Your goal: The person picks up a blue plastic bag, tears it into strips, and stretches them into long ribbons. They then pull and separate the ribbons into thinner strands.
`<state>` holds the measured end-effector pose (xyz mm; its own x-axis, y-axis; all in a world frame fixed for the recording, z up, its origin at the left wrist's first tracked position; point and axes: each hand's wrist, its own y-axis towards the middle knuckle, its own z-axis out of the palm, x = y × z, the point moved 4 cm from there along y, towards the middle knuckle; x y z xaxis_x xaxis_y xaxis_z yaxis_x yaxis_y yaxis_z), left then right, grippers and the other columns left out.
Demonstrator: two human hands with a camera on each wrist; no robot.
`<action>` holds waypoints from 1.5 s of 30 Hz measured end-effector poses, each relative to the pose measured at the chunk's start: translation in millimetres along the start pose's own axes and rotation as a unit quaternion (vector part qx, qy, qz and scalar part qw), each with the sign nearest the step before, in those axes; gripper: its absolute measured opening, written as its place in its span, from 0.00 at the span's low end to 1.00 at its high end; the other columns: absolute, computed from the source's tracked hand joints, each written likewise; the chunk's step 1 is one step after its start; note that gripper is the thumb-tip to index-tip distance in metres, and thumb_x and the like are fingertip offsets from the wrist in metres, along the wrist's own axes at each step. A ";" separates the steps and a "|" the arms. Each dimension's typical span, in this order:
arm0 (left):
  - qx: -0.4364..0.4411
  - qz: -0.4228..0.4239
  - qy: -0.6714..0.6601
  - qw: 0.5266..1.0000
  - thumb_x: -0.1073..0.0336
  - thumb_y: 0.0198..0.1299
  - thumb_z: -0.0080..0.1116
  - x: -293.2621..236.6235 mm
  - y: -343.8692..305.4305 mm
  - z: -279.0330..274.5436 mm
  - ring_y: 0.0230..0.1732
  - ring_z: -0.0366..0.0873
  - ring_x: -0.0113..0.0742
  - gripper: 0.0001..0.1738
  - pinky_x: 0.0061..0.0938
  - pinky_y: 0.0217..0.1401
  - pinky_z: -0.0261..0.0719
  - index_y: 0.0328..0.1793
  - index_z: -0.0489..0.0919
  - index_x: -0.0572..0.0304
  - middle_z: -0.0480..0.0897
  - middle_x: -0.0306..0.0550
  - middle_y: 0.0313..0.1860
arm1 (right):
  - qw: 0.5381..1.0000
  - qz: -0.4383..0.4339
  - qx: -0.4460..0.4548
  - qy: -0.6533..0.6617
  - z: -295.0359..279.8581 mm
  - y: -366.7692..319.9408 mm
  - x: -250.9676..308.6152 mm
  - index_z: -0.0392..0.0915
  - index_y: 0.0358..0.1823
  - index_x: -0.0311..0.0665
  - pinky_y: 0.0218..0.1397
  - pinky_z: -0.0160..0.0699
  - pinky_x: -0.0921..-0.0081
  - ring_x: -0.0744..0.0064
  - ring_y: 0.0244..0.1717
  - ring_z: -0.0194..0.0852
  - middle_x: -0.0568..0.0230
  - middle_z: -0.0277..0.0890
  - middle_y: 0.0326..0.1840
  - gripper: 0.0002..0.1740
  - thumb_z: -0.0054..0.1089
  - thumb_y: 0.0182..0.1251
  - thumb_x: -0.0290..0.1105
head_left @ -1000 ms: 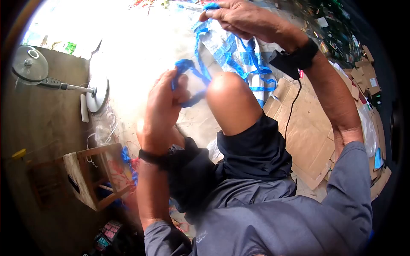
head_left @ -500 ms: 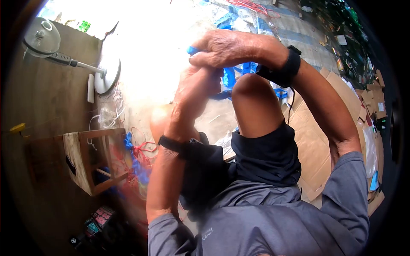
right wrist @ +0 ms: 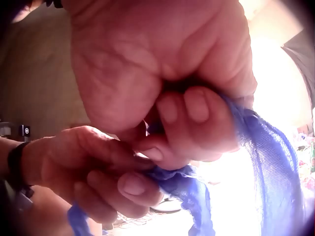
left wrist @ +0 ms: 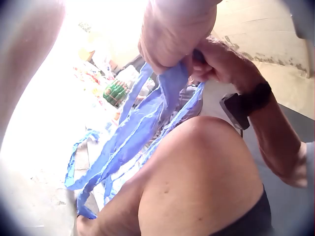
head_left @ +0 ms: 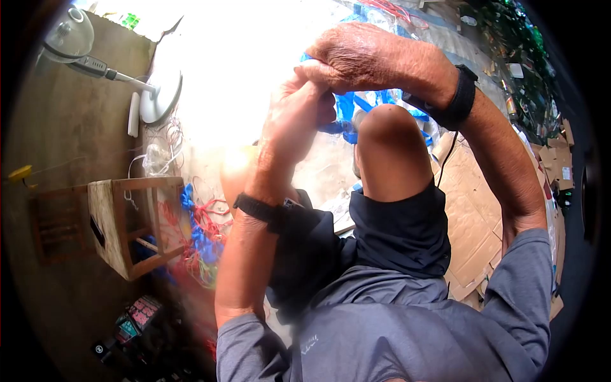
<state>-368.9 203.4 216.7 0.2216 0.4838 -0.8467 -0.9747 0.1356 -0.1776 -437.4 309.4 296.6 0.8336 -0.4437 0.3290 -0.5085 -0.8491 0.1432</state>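
A blue strip of woven plastic cloth (right wrist: pixel 275 172) runs between the two hands, its frayed lengths (left wrist: pixel 133 128) hanging down past the bent knee in the left wrist view. My right hand (head_left: pixel 366 57) curls its fingers around the strip, with the wrist bent over. Just below it, my left hand (head_left: pixel 289 124) pinches the strip between thumb and fingers. In the right wrist view, the left fingertips meet the right ones, hiding the strip where they come together. More blue strips (head_left: pixel 347 108) show behind the hands, beside the knee (head_left: pixel 391 134).
Flattened cardboard (head_left: pixel 471 210) covers the floor at the right, below a heap of bottles (head_left: pixel 515 70). On the left are a fan (head_left: pixel 162 95), a wooden stool frame (head_left: pixel 108 229) and tangled red string (head_left: pixel 207 216). Bright light washes out the floor ahead.
A second ago the hands were apart with the blue strip between them. They came together by half a second ago, and have since moved slightly right, still touching.
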 end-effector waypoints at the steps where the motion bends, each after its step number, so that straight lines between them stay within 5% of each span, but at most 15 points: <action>1: 0.012 0.006 0.008 1.000 0.66 0.70 0.57 -1.6 -0.3 0.5 0.27 0.71 0.20 0.07 0.18 0.29 0.73 0.47 0.80 0.62 0.81 0.39 0.33 | 0.999 0.021 -0.003 -0.028 -4.9 0.3 3.9 0.83 0.33 0.29 0.34 0.79 0.62 0.54 0.27 0.80 0.45 0.79 0.25 0.23 0.49 0.74 0.42; 5: -0.004 0.014 0.056 0.998 0.67 0.69 0.57 -5.0 -1.6 5.6 0.25 0.69 0.19 0.08 0.18 0.26 0.70 0.48 0.80 0.63 0.81 0.40 0.33 | 0.994 0.077 0.057 0.051 -9.8 3.3 8.0 0.85 0.32 0.33 0.34 0.79 0.65 0.59 0.25 0.81 0.50 0.80 0.23 0.26 0.44 0.75 0.44; 8: -0.019 0.045 0.098 0.994 0.64 0.69 0.56 -8.5 -5.9 11.0 0.24 0.68 0.18 0.10 0.16 0.27 0.67 0.47 0.81 0.62 0.81 0.39 0.32 | 0.994 0.026 0.067 0.087 -7.2 -0.9 2.5 0.84 0.33 0.34 0.34 0.78 0.66 0.62 0.24 0.79 0.53 0.79 0.22 0.27 0.43 0.76 0.46; 17: -0.038 0.081 0.202 0.975 0.68 0.63 0.56 -13.2 -9.0 8.2 0.29 0.75 0.21 0.15 0.17 0.25 0.75 0.55 0.82 0.62 0.85 0.40 0.37 | 0.978 -0.097 -0.045 0.180 27.5 3.2 -43.7 0.83 0.37 0.37 0.31 0.75 0.67 0.68 0.22 0.76 0.59 0.75 0.19 0.28 0.41 0.77 0.52; 21: -0.055 0.062 0.235 0.969 0.69 0.63 0.57 -11.2 -8.0 1.1 0.30 0.78 0.24 0.19 0.18 0.25 0.77 0.60 0.78 0.63 0.86 0.44 0.37 | 0.977 -0.085 0.043 0.192 40.7 5.9 -48.6 0.82 0.40 0.37 0.29 0.75 0.67 0.67 0.23 0.77 0.57 0.76 0.21 0.27 0.42 0.77 0.52; 23: -0.065 0.057 0.241 0.967 0.69 0.63 0.58 -12.2 -8.1 -0.4 0.30 0.79 0.25 0.21 0.19 0.25 0.78 0.63 0.76 0.65 0.86 0.46 0.37 | 0.987 -0.090 0.053 0.120 35.8 -0.5 -36.3 0.81 0.39 0.36 0.39 0.77 0.64 0.59 0.31 0.78 0.53 0.79 0.29 0.24 0.41 0.78 0.47; 26: -0.084 0.064 0.241 0.965 0.68 0.62 0.60 -14.7 -9.1 -0.8 0.28 0.79 0.26 0.25 0.21 0.24 0.80 0.66 0.72 0.67 0.86 0.49 0.37 | 0.972 0.009 0.118 0.203 32.6 -2.2 -34.2 0.83 0.38 0.36 0.40 0.77 0.64 0.63 0.30 0.78 0.52 0.80 0.30 0.23 0.42 0.76 0.45; 29: -0.072 0.070 0.263 0.959 0.68 0.64 0.61 -14.7 -7.5 -2.7 0.29 0.81 0.27 0.25 0.20 0.24 0.81 0.66 0.72 0.67 0.87 0.48 0.37 | 0.974 -0.049 0.094 0.199 30.4 -4.7 -31.6 0.84 0.36 0.34 0.41 0.78 0.65 0.64 0.29 0.79 0.53 0.81 0.28 0.24 0.43 0.74 0.45; 31: -0.044 0.063 0.262 0.962 0.68 0.66 0.59 -11.6 -5.7 -2.2 0.32 0.83 0.28 0.24 0.20 0.25 0.81 0.67 0.71 0.67 0.87 0.47 0.38 | 0.970 0.004 0.117 0.215 37.8 -6.9 -34.3 0.82 0.37 0.37 0.40 0.77 0.67 0.65 0.31 0.78 0.55 0.80 0.29 0.24 0.45 0.74 0.50; 33: -0.060 0.067 0.288 0.953 0.68 0.68 0.56 -10.9 -8.2 -1.0 0.35 0.84 0.28 0.20 0.21 0.26 0.82 0.64 0.74 0.67 0.87 0.46 0.38 | 0.961 0.059 0.140 0.231 43.6 -8.1 -38.1 0.80 0.38 0.39 0.39 0.77 0.70 0.65 0.33 0.78 0.58 0.79 0.31 0.25 0.47 0.75 0.55; 35: -0.076 0.054 0.313 0.945 0.68 0.69 0.57 -9.1 -8.4 -3.2 0.24 0.68 0.14 0.17 0.12 0.24 0.65 0.61 0.77 0.66 0.86 0.46 0.36 | 0.966 0.041 0.158 0.201 42.2 -6.3 -36.1 0.81 0.37 0.39 0.42 0.74 0.68 0.64 0.35 0.76 0.58 0.78 0.32 0.26 0.47 0.74 0.56; 36: -0.076 0.053 0.312 0.945 0.68 0.69 0.57 -8.5 -8.3 -4.1 0.24 0.68 0.14 0.17 0.12 0.24 0.65 0.61 0.77 0.66 0.86 0.46 0.36 | 0.966 0.042 0.159 0.201 41.5 -5.2 -35.3 0.81 0.37 0.39 0.42 0.74 0.68 0.64 0.35 0.76 0.58 0.78 0.32 0.26 0.47 0.74 0.56; 39: -0.083 0.059 0.335 0.937 0.65 0.69 0.57 -9.9 -8.8 -9.3 0.24 0.69 0.14 0.12 0.12 0.25 0.66 0.52 0.81 0.66 0.87 0.44 0.33 | 0.961 0.021 0.189 0.199 44.2 -2.5 -28.5 0.81 0.38 0.40 0.41 0.73 0.68 0.63 0.35 0.76 0.59 0.78 0.32 0.26 0.47 0.75 0.56; 41: -0.090 0.068 0.426 0.898 0.67 0.69 0.53 -13.0 -7.7 -10.7 0.31 0.85 0.27 0.11 0.23 0.28 0.83 0.47 0.82 0.67 0.87 0.46 0.31 | 0.973 0.057 0.161 0.157 46.7 -1.3 -30.3 0.80 0.41 0.40 0.39 0.73 0.68 0.64 0.35 0.77 0.58 0.78 0.33 0.25 0.49 0.74 0.56; 45: -0.081 0.107 0.441 0.888 0.67 0.69 0.52 -8.1 -8.2 -16.3 0.29 0.85 0.28 0.12 0.24 0.27 0.83 0.46 0.84 0.66 0.87 0.47 0.29 | 0.983 0.095 0.114 0.111 54.5 -5.3 -44.1 0.79 0.43 0.41 0.39 0.72 0.69 0.66 0.36 0.77 0.58 0.78 0.34 0.25 0.51 0.73 0.57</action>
<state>-363.2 184.2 216.8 -0.0084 -0.3905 -0.9206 -0.9990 -0.0376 0.0251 -459.8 317.8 230.5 0.6484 -0.5480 0.5284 -0.5678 -0.8105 -0.1439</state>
